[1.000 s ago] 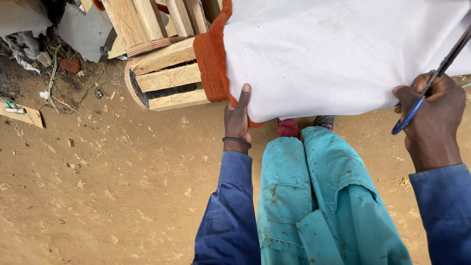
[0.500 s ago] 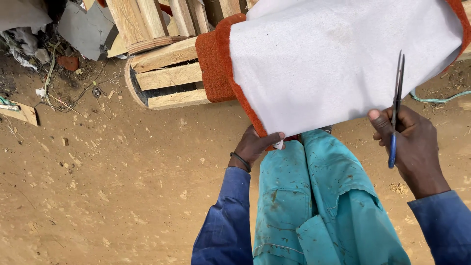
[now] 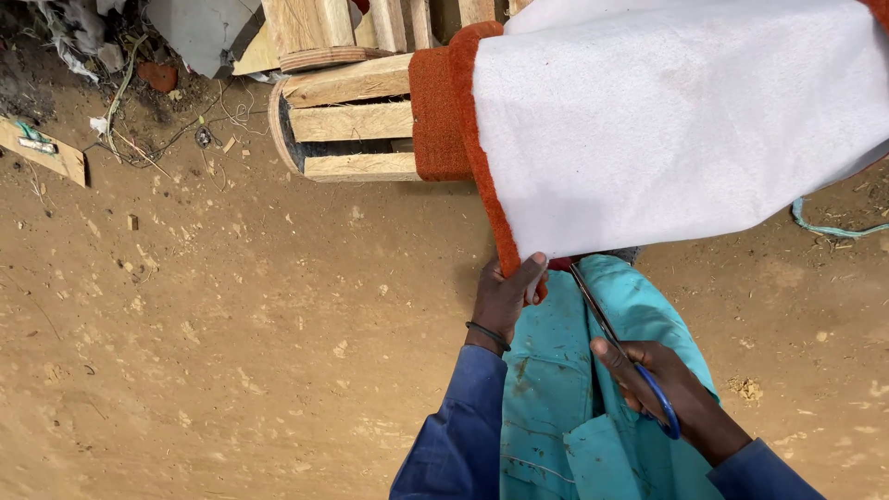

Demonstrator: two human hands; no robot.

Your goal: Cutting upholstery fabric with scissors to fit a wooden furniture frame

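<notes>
A: So, what do the hands hold?

B: Seen from above, the left hand [image 3: 507,298] pinches the lower edge of a large white felt-backed sheet with a rust-orange pile border [image 3: 676,130]. The sheet hangs over the person's lap, above teal work trousers [image 3: 565,389].

A: And the other?

B: The right hand [image 3: 669,389] is closed around blue-handled scissors [image 3: 619,347], blades aimed up at the sheet's edge, just beside the left thumb.

A: Which step is this?

B: It looks like lining up a cut; next, the blades would need to meet the taut edge.

A: Surroundings?

B: Beyond the sheet, a pale wooden slatted frame [image 3: 352,120] stands on brown dirt ground [image 3: 231,352].
</notes>
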